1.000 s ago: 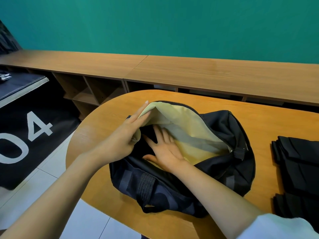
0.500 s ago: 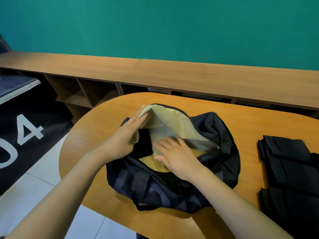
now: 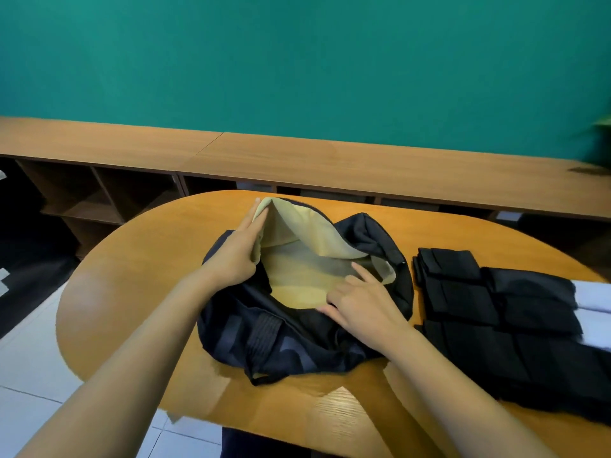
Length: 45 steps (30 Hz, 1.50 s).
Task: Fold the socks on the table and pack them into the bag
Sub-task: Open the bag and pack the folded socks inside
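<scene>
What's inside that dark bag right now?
Only pale yellow lining shows inside the bag. The left hand holds its flap up; the right hand rests at the rim. Anything deeper is covered.

bag (image 3: 297, 338) on table (image 3: 132, 292) centre | socks (image 3: 496, 312) right of bag | shelf (image 3: 330, 160) behind table
</scene>
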### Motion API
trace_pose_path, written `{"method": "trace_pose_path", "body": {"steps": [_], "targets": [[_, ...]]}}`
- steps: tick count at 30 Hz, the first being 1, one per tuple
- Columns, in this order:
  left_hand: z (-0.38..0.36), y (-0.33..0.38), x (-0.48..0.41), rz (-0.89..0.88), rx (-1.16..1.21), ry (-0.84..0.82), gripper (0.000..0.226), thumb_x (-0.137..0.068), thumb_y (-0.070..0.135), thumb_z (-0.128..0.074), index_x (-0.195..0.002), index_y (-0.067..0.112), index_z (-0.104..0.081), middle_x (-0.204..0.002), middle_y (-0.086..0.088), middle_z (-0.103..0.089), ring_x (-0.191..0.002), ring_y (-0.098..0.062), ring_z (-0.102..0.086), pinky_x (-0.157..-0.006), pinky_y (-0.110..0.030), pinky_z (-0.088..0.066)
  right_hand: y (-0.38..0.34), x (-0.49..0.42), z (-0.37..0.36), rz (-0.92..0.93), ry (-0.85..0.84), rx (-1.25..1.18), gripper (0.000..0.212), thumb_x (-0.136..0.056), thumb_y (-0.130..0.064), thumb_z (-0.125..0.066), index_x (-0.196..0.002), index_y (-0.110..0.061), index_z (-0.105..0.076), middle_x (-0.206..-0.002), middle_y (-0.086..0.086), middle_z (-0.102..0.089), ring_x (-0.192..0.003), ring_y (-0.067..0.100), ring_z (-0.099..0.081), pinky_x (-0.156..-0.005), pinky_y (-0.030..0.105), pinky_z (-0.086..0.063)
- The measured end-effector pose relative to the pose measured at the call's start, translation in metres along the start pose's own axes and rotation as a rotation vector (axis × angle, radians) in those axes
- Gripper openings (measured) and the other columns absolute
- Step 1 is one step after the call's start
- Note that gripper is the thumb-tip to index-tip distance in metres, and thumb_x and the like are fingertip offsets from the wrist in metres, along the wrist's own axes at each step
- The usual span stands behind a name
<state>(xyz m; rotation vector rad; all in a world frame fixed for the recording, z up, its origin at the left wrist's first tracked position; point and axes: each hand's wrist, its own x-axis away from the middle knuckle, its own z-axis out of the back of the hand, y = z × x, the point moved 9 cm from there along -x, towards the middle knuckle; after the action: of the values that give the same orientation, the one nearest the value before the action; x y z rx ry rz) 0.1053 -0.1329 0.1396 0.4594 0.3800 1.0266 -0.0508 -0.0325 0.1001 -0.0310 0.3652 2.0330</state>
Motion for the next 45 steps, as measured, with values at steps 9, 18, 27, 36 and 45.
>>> {"method": "trace_pose_path", "body": {"steps": [9, 18, 27, 36, 45], "targets": [[-0.029, 0.018, -0.002, 0.087, -0.092, 0.088, 0.095, -0.077, -0.022, -0.049, -0.155, 0.025, -0.021, -0.161, 0.004, 0.018, -0.136, -0.041, -0.027, -0.087, -0.039, -0.046, 0.058, 0.093, 0.032, -0.268, 0.317, -0.221, 0.034, -0.094, -0.033, -0.057, -0.122, -0.013, -0.059, -0.132, 0.001, -0.055, -0.128, 0.016, -0.047, -0.118, 0.034, -0.025], [-0.032, 0.02, 0.036, 0.214, -0.131, 0.292, 0.078, -0.08, -0.022, -0.045, -0.138, 0.028, -0.052, -0.164, -0.005, -0.003, -0.141, -0.04, -0.02, -0.081, -0.042, -0.049, 0.082, 0.186, -0.031, -0.676, -0.168, -0.141, 0.07, -0.089, -0.067, -0.026, -0.128, -0.019, -0.058, -0.135, 0.003, -0.053, -0.119, 0.024, -0.053, -0.09, 0.035, -0.049], [-0.045, 0.007, 0.052, 0.193, -0.154, 0.297, 0.079, -0.078, -0.02, -0.046, -0.139, 0.03, -0.05, -0.162, -0.008, -0.013, -0.138, -0.04, -0.026, -0.085, -0.054, -0.049, 0.06, 0.188, -0.031, -0.641, -0.211, -0.166, 0.096, -0.07, -0.085, -0.034, -0.142, -0.023, -0.049, -0.134, 0.001, -0.047, -0.123, 0.023, -0.043, -0.097, 0.036, -0.043], [-0.044, 0.007, 0.047, 0.185, -0.128, 0.293, 0.077, -0.08, -0.018, -0.047, -0.139, 0.031, -0.05, -0.162, -0.008, -0.014, -0.139, -0.038, -0.024, -0.09, -0.057, -0.047, 0.056, 0.193, -0.061, -0.712, -0.352, -0.416, 0.103, -0.075, -0.076, -0.057, -0.153, -0.041, 0.001, -0.162, 0.0, 0.001, -0.139, 0.032, -0.025, -0.112, 0.044, -0.029], [-0.037, 0.014, 0.041, 0.16, -0.11, 0.257, 0.075, -0.078, -0.019, -0.048, -0.135, 0.031, -0.055, -0.162, -0.006, -0.012, -0.143, -0.036, -0.018, -0.103, -0.06, -0.037, 0.064, 0.195, -0.059, -0.906, -0.232, -0.522, 0.102, -0.072, -0.032, -0.077, -0.151, -0.04, -0.012, -0.136, 0.001, -0.032, -0.121, 0.026, -0.043, -0.1, 0.038, -0.045]]}}
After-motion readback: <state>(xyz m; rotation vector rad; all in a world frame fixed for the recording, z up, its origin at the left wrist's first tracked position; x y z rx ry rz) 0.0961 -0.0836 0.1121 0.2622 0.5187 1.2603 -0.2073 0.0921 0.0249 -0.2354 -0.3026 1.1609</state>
